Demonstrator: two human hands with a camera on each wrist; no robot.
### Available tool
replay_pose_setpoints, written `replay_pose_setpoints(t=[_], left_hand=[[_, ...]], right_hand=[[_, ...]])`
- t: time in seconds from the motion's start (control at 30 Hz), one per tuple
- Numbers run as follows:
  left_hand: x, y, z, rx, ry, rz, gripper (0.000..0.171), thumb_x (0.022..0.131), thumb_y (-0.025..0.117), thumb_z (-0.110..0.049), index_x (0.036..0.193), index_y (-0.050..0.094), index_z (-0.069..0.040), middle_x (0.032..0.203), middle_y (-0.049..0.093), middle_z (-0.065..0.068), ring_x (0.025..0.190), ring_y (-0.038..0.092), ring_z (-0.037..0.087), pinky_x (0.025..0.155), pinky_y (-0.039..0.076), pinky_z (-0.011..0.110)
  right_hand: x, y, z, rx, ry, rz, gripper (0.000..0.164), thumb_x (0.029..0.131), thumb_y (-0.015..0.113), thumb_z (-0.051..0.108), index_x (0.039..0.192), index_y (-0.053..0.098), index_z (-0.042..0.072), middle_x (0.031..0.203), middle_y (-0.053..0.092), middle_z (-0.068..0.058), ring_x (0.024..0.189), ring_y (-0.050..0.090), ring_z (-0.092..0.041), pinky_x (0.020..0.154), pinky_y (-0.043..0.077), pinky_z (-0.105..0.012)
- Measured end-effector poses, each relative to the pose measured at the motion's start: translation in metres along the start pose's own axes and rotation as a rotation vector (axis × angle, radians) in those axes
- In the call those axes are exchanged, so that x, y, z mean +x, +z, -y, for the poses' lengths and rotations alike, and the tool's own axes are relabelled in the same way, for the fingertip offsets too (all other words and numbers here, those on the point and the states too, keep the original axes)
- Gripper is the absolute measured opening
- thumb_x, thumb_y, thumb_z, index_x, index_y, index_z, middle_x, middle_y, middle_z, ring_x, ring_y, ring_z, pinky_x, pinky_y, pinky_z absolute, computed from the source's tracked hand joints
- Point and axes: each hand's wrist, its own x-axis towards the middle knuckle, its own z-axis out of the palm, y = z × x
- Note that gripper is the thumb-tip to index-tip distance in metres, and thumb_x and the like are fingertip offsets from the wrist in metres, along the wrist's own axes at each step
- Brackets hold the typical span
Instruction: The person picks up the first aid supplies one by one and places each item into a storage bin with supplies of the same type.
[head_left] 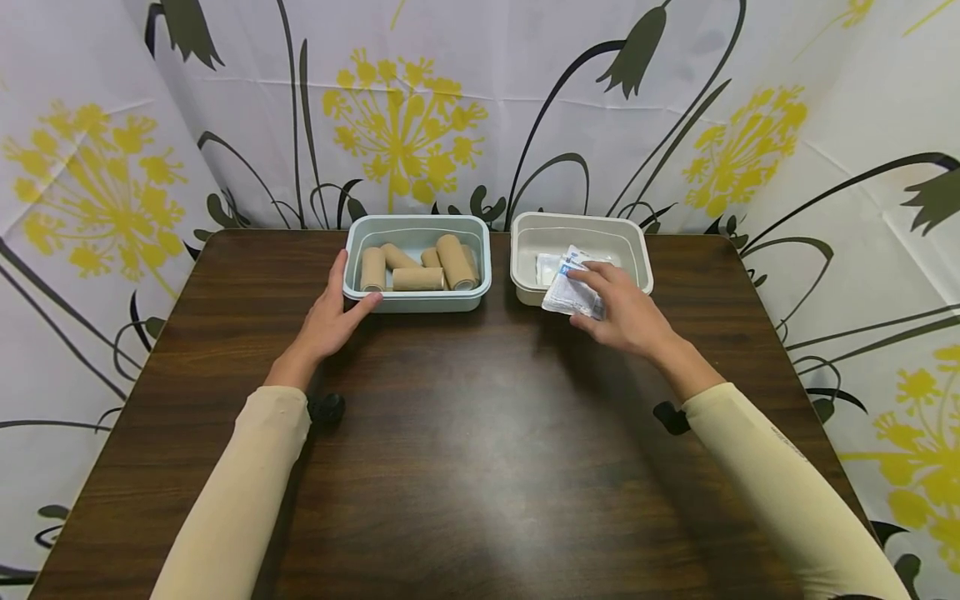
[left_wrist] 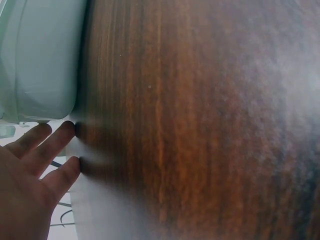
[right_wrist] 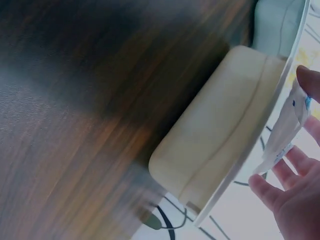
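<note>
My right hand [head_left: 628,315] pinches white printed packets [head_left: 570,292] between thumb and fingers, above the front rim of a cream plastic bin [head_left: 530,296]. From the side, in the right wrist view, one flat packet [right_wrist: 286,127] shows between the thumb and fingertips. Inside the cream bin lies another white packet [head_left: 547,265], partly covered by the held ones. My left hand [head_left: 326,318] is at the left end of a pale blue-green bin [head_left: 431,306], fingers extended along its side and thumb at the front corner. Several brown cardboard tubes [head_left: 453,261] lie in that bin.
Both bins stand side by side at the far edge of a dark wood table [head_left: 480,450], a narrow gap between them. Behind and beside the table hangs a white curtain [head_left: 510,50] with yellow and grey flowers. Each wrist carries a small black camera [head_left: 327,408].
</note>
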Motion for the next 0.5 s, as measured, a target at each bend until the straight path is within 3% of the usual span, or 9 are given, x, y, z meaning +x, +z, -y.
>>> replay_pose_setpoints(t=[0.27, 0.5], left_hand=[[0.001, 0.000, 0.001, 0.004, 0.004, -0.001, 0.093, 0.093, 0.053, -0.060, 0.157, -0.010, -0.035, 0.162, 0.011, 0.015, 0.143, 0.020, 0.044, 0.108, 0.018, 0.067], [0.000, 0.000, 0.000, -0.001, 0.004, 0.001, 0.094, 0.093, 0.054, -0.060, 0.157, -0.009, -0.033, 0.162, 0.010, 0.015, 0.144, 0.020, 0.043, 0.108, 0.018, 0.066]], right_hand=[[0.018, 0.005, -0.011, 0.063, 0.065, -0.030, 0.061, 0.086, 0.074, 0.027, 0.140, 0.052, 0.008, 0.144, 0.042, -0.019, 0.130, 0.040, -0.036, 0.102, 0.036, -0.051], [0.035, 0.008, -0.019, 0.050, 0.122, 0.014, 0.059, 0.093, 0.066, 0.031, 0.144, 0.048, 0.006, 0.147, 0.039, -0.021, 0.134, 0.037, -0.038, 0.108, 0.030, -0.052]])
